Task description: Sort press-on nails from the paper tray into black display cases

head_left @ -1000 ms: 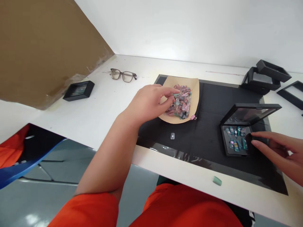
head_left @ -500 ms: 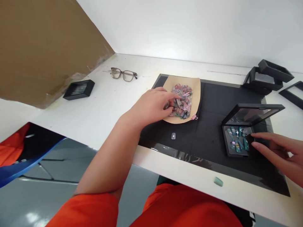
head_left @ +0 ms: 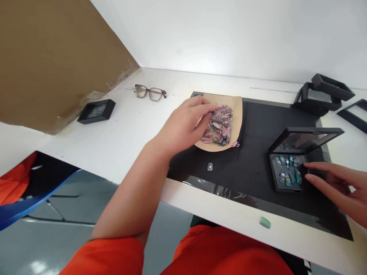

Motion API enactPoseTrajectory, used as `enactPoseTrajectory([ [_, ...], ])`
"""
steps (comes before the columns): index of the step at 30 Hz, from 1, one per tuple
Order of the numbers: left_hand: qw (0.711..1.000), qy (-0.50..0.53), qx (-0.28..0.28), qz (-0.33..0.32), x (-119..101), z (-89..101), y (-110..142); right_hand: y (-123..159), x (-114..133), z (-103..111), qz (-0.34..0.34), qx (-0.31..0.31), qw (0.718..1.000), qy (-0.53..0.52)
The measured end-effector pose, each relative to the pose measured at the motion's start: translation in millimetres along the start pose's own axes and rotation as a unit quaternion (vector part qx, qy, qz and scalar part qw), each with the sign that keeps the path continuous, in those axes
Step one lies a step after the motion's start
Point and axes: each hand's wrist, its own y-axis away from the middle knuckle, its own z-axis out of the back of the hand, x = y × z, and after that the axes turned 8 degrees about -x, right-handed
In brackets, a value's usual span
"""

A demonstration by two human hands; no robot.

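Note:
My left hand (head_left: 186, 122) rests over a shallow tan paper tray (head_left: 237, 110), its index finger stretched across a heap of press-on nails (head_left: 222, 130) in mixed pinks, greys and greens. The thumb lies apart from the index finger; the other fingertips are hidden. At the right, my right hand (head_left: 338, 181) pinches the right edge of a black display case (head_left: 282, 187) between thumb and index finger. The case's clear lid (head_left: 308, 139) is raised, and rows of teal and green press-on nails (head_left: 289, 170) lie inside. One grey nail (head_left: 210, 166) sits on the black mat (head_left: 255, 152) below the tray.
A green nail (head_left: 265, 222) lies on the table's front edge. Eyeglasses (head_left: 150, 93) and another black case (head_left: 96, 111) are at the left. Black cases (head_left: 321, 95) are stacked at the back right, beside a black frame (head_left: 355, 114). A pink clip (head_left: 235, 144) touches the tray's rim.
My left hand has lifted slightly, and its fingers have shifted up over the heap, where the nails lie differently. My right hand stays at the case.

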Motion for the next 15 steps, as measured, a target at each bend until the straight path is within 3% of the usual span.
enactPoseTrajectory([
  [4,1.0,0.014,-0.023,-0.011,-2.6,0.5,1.1,1.6,-3.1,-0.5,0.007,-0.001,1.0,-0.01],
  [15,1.0,0.006,0.01,0.002,-14.9,8.6,-1.0,4.3,-8.5,-2.6,0.016,0.017,1.0,0.002],
])
